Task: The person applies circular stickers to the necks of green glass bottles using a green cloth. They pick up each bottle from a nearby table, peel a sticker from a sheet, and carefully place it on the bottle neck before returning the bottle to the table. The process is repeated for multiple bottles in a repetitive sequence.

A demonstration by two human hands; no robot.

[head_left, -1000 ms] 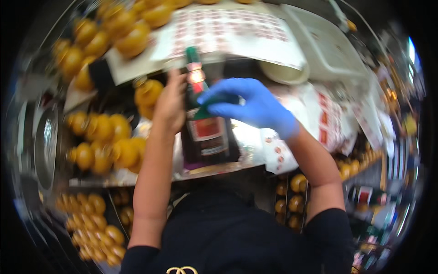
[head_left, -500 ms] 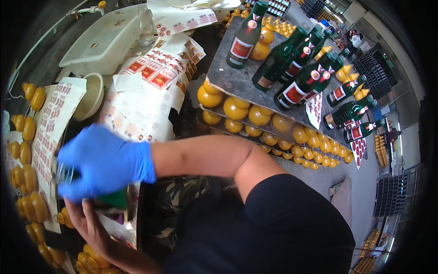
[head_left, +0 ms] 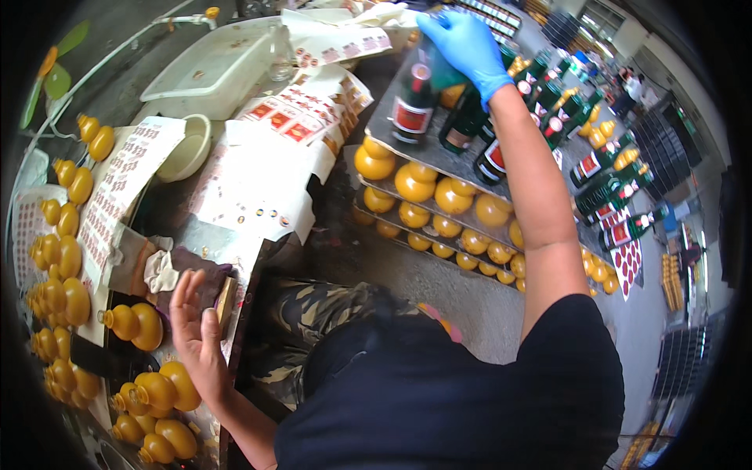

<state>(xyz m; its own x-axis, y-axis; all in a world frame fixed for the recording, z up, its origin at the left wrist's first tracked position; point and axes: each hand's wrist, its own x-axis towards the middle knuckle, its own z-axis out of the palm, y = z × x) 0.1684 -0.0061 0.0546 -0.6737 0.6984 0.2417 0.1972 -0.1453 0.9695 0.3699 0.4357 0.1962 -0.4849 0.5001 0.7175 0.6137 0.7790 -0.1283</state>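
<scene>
My right hand (head_left: 464,48), in a blue glove, is up at the far corner of a dark board. Its fingers are closed round the top of a green glass bottle (head_left: 445,77), mostly hidden by the hand and by a labelled green bottle (head_left: 413,110) standing in front. Other green bottles with red labels (head_left: 492,160) stand beside and under my forearm. My bare left hand (head_left: 197,333) is raised over the worktable, fingers stretched, holding nothing. Just beyond it lie a crumpled white and purple cloth (head_left: 176,274) and yellow gourd-shaped bottles (head_left: 149,327).
Sheets of printed labels (head_left: 251,172) cover the table, with a white tub (head_left: 211,66) and a pale bowl (head_left: 192,149) behind. More yellow gourd-shaped bottles (head_left: 70,301) line the left edge. Layers of yellow bottles (head_left: 415,184) sit under the dark board (head_left: 381,117). People (head_left: 629,92) stand far right.
My right hand has moved from the worktable up and right to the bottles on the board, taking the green bottle along. My left hand has come off the bottle and opened.
</scene>
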